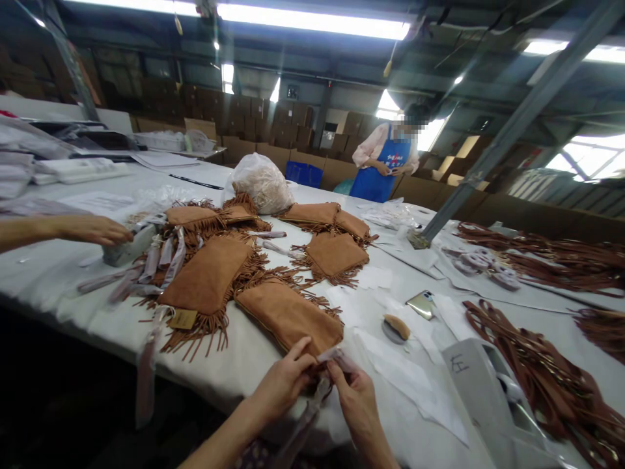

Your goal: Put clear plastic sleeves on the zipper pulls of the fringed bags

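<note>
Pouch: tan fringed pouch [289,316] lies flat at the near table edge, corner under both hands.
Strip: pale wrapped strap [336,355] pinched at that corner; its tail hangs over the edge.
Open room: bare white cloth [63,273] to the left; paper sheets just right.
Left hand [286,381]: fingers curled, clamped on pouch corner.
Right hand [359,394]: thumb and forefinger closed on the strap.
Neighbours: more pouches [208,273] beyond; brown straps [541,378] far right; co-worker's hand [92,229] at left.
Room: warehouse, stacked cartons.

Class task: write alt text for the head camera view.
Two hands, left hand and right hand, pinch a pale strip at the edge of a tan fringed pouch on a white table; more pouches lie beyond.
</note>
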{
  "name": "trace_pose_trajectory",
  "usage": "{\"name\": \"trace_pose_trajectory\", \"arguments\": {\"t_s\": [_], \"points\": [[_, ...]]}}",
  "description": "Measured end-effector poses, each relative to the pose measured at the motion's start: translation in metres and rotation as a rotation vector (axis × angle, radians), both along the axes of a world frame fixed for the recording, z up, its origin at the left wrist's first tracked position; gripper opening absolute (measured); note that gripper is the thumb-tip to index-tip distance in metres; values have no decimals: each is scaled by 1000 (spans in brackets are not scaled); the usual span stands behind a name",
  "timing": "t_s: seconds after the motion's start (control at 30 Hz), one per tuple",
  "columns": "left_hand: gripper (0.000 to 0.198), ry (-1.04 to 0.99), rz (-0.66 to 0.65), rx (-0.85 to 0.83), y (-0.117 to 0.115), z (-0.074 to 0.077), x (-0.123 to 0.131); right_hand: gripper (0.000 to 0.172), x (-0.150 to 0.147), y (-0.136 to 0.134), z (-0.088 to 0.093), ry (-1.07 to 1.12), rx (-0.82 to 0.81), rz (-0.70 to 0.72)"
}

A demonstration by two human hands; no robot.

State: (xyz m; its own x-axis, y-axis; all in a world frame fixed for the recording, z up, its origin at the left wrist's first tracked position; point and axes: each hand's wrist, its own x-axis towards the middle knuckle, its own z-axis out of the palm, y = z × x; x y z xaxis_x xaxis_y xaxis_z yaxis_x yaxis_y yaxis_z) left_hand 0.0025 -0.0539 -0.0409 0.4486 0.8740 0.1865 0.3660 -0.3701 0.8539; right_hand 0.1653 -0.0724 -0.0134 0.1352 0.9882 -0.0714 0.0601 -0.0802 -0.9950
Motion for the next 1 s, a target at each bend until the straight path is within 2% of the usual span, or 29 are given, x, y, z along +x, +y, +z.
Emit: {"name": "trace_pose_trajectory", "arguments": {"t_s": [0.1, 0.23, 0.33, 0.4, 0.53, 0.67, 0.77, 0.83, 0.9, 0.93, 1.0], "points": [[20, -79, -89, 11, 13, 14, 2, 37, 4, 4, 17, 4, 7, -10], [15, -103, -147, 4, 24, 39, 3, 38, 9, 14, 39, -80, 0, 54], [8, -134, -141, -96, 27, 52, 8, 39, 13, 22, 50, -156, 14, 116], [13, -181, -120, -142, 29, 56, 13, 40, 15, 24, 54, -169, 4, 148], [31, -213, -127, -154, 32, 56, 24, 38, 14, 19, 57, -185, 8, 152], [44, -137, -92, -104, 32, 54, 24, 31, 13, 12, 57, -365, 102, 195], [55, -177, -174, -123, 28, 56, 18, 29, 17, 14, 54, -364, 132, 229], [48, -277, -235, -248, 26, 55, 16, 33, 20, 17, 50, -251, 51, 161], [24, -395, -221, -379, 25, 51, 17, 35, 23, 21, 45, -166, -27, 137], [18, -446, -191, -419, 25, 49, 19, 36, 24, 23, 42, -152, -41, 156], [22, -501, -134, -447, 27, 43, 22, 37, 25, 25, 37, -169, -13, 206]]}}
